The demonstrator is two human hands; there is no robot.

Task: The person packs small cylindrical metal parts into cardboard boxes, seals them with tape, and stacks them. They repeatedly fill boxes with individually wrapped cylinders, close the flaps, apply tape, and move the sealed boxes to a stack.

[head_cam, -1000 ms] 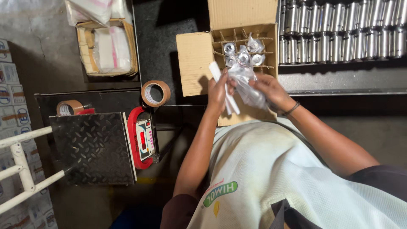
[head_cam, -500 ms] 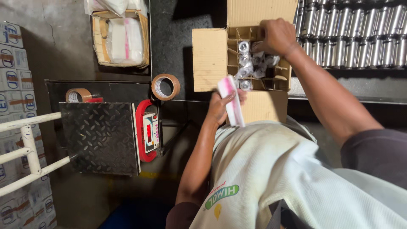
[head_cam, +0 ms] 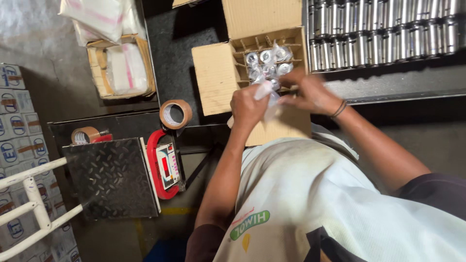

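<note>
Head view shows both hands working just in front of an open cardboard box (head_cam: 221, 77) on a dark desk (head_cam: 179, 53). The left hand (head_cam: 248, 107) is clenched around a bundle of clear plastic bags (head_cam: 264, 92), and the right hand (head_cam: 310, 93) pinches the same thin plastic from the other side, fingers closed on it. The bags sit between the two hands, just over the near flap of the box and touching both grips.

The plastic looks thin, glossy and crumpled, pale against the brown card, with a loose tail hanging below the left fist.

The box has card dividers, and several cells already hold wrapped metal cylinders (head_cam: 266, 60), shiny ends up inside their film. To work the film well, I judge the fingers should separate one sheet at its edge with a light pinch, keeping the rest bunched in the other fist so it does not slide out.

More bare metal cylinders (head_cam: 383, 29) stand in rows on the right. A tape roll (head_cam: 175, 114) lies near the box, and a weighing scale (head_cam: 116, 177) with a red display unit (head_cam: 166, 165) sits lower left.
</note>
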